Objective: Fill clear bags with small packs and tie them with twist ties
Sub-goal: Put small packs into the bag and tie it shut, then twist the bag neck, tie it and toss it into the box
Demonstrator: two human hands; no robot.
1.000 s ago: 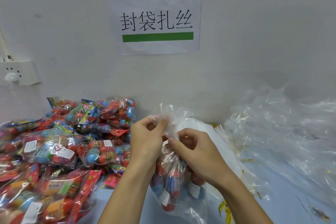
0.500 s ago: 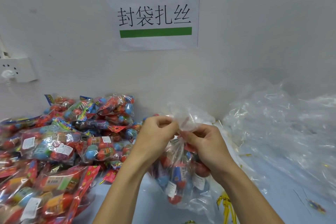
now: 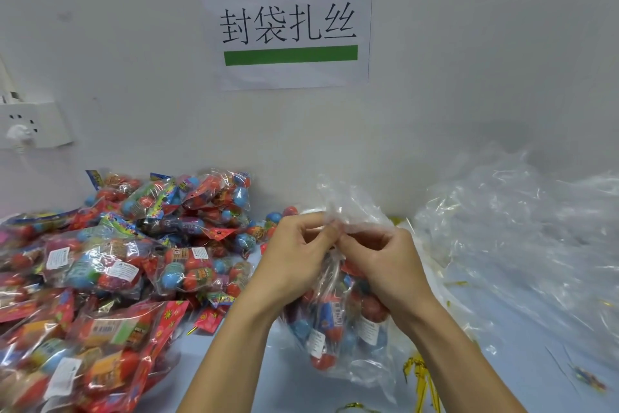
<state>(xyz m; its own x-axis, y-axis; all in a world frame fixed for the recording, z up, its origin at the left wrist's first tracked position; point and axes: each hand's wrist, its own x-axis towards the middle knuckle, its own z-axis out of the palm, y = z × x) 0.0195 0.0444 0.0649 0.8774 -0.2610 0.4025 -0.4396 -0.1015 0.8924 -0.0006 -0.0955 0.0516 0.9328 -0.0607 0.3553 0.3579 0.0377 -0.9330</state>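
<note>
While both hands meet at its neck, the clear bag (image 3: 338, 319) hangs in front of the person, just above the pale blue table (image 3: 522, 339). Its plastic is thin, crinkled and shiny, and the lower part bulges with small packs (image 3: 330, 322): red and blue rounded shapes with white printed labels showing through the film. Above the gathered neck the loose top of the bag fans out in a ruffled, see-through flare.

The left hand (image 3: 294, 258) has its fingers curled, thumb and forefinger pinching the gathered neck from the left. The right hand (image 3: 385, 262) has the same kind of grip on it from the right, fingers curled in and fingertips touching those of the left hand. Whether a twist tie sits between the fingers cannot be told.

To the left, a heap of filled bags (image 3: 110, 268) covers the table up to the wall, all crammed with the same red, blue and green packs. To the right lies a heap of empty clear bags (image 3: 522, 238), crumpled and glinting. Gold twist ties (image 3: 423, 382) lie on the table just below the held bag. On the wall above hangs a white paper sign (image 3: 288, 20) with green bars and black characters, and a white wall socket (image 3: 33, 124) sits at far left.
</note>
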